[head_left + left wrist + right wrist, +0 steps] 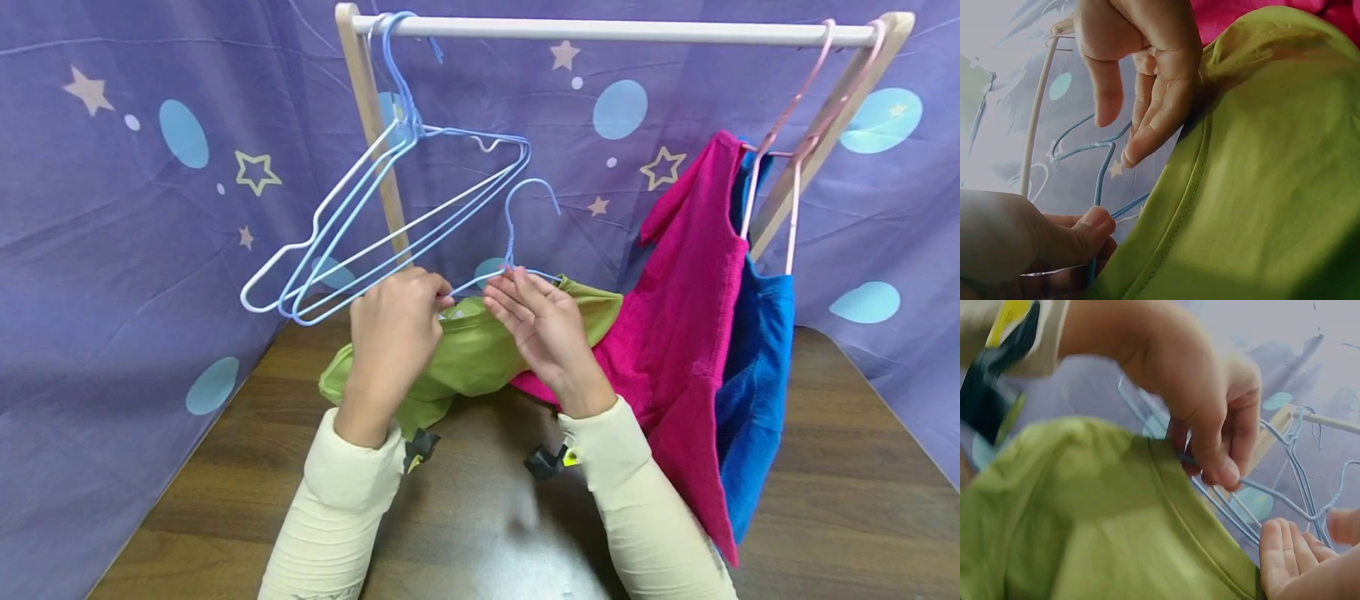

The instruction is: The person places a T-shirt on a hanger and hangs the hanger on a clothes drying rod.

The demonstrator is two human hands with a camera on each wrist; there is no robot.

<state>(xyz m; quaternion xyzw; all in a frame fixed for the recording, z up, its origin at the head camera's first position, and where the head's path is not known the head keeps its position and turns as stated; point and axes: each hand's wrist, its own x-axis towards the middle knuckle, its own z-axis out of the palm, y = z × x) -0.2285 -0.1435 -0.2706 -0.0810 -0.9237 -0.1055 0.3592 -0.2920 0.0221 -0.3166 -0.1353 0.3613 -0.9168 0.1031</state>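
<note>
A light-blue wire hanger (511, 229) stands hook up at the neckline of a green shirt (480, 358), its lower part hidden by the cloth. My left hand (397, 329) pinches the hanger's left shoulder beside the collar, thumb against fingertips, as the right wrist view also shows. Close to the base of the hook is my right hand (546, 337), palm turned up, with its fingers extended and the thumb apart from them. In the left wrist view the shirt's stitched neckline (1179, 212) runs right beside both hands.
A rack with a white rail (600, 31) stands behind. Several blue and white hangers (405, 233) hang at its left end. On pink hangers (797, 208) at the right hang a magenta garment (675, 317) and a blue garment (761, 375). Below lies a wooden table (480, 517).
</note>
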